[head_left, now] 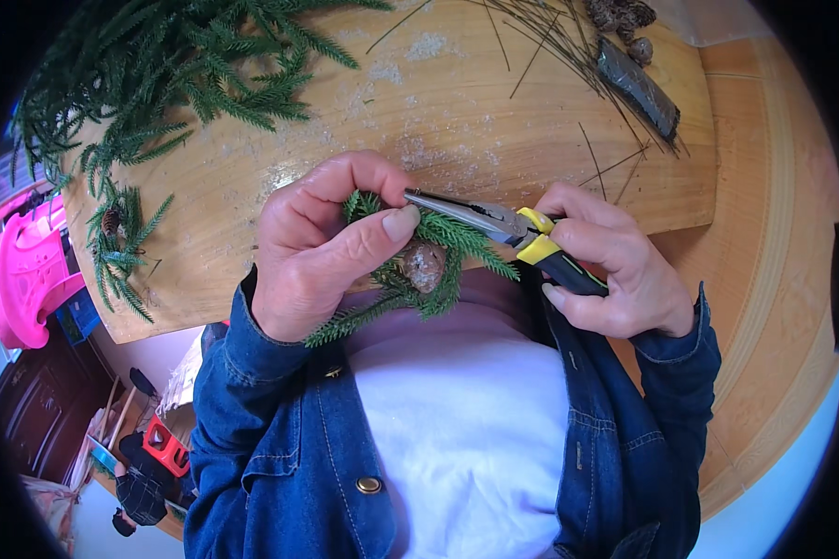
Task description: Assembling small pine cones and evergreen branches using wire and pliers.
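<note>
Left hand pinches a green fir sprig with a small brown cone, steadying it above the wooden table edge. Right hand grips yellow-and-black needle-nose pliers, tips meeting the sprig beside the thumb, seemingly for fine work.

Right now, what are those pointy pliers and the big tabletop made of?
The needle-nose pliers look like grey metal at the nose, since it glints dully; the handles seem coated in yellow and black plastic or rubber. The tabletop appears to be pale wood with a smooth, slightly shiny finish: curved grain lines run across it, dusted with crumbs.
</note>
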`<state>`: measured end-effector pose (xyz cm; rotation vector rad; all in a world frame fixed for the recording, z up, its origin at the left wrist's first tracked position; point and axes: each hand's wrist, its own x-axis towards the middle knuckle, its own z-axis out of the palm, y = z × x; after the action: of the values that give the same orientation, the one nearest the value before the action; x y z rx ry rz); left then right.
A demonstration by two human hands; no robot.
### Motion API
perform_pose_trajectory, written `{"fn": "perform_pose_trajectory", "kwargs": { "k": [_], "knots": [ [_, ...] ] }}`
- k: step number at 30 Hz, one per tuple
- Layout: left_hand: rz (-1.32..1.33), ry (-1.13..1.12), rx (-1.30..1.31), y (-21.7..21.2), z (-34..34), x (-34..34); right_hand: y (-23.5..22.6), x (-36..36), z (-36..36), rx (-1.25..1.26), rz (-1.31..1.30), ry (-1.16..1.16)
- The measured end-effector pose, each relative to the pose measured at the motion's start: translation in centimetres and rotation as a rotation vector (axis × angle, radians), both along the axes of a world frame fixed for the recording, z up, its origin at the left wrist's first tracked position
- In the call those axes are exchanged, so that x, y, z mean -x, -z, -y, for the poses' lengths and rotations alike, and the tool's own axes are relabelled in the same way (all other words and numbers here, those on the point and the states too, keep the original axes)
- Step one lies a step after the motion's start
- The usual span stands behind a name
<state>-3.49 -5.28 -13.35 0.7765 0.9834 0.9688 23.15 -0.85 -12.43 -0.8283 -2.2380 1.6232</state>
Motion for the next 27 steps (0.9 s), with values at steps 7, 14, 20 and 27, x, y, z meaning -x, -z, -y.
{"fn": "perform_pose_trajectory", "kwargs": {
  "k": [7, 14, 20, 27],
  "knots": [
    [-0.049, 0.034, 0.054, 0.6, 0.5, 2.0, 0.1, 1.3, 0.3, -0.025, 0.001, -0.024],
    [-0.096, -0.001, 0.036, 0.2, 0.7, 3.5, 0.2, 3.0, 0.3, -0.094, -0.017, -0.04],
    [-0.101, 0.014, 0.011, 0.7, 0.6, 4.3, 0.1, 3.6, 0.0, -0.057, -0.024, -0.072],
    [-0.144, -0.031, -0.103, 1.4, 0.2, 4.6, 0.7, 3.8, 0.1, -0.052, -0.02, -0.062]
  ]
}}
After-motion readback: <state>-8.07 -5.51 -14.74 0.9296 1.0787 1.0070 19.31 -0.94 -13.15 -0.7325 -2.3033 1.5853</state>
